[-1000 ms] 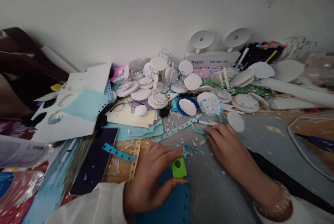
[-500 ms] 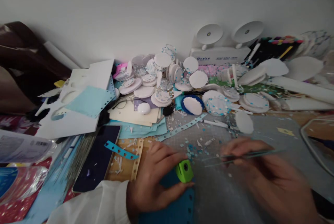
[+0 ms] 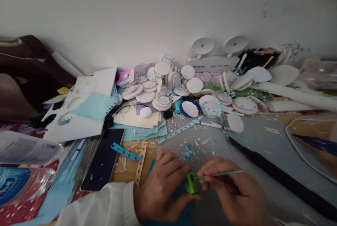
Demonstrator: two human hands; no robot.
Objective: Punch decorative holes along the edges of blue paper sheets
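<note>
My left hand (image 3: 164,185) is closed around a small bright-green craft punch (image 3: 190,183), fingers above and thumb below. A dark blue sheet of paper (image 3: 181,215) lies under that hand, mostly covered by it. Between the thumb and fingers of my right hand (image 3: 231,187) are slim pale-green tweezers (image 3: 229,173), pointing left. Their tip is at the right side of the punch; whether it touches is too blurred to tell. Small blue punched bits (image 3: 189,152) are scattered on the grey mat (image 3: 210,205) just beyond both hands.
White foam discs (image 3: 146,97) are heaped along the wall. A phone (image 3: 102,163), a blue punched strip (image 3: 125,151) and a tan strip (image 3: 140,163) lie left of my hands. A long black tool (image 3: 279,173) lies at right, with a white cable (image 3: 300,148) beyond.
My right hand has moved left with the tweezers, bringing their tip up to the punch. The long black tool shows more fully now. The camera view has shifted slightly.
</note>
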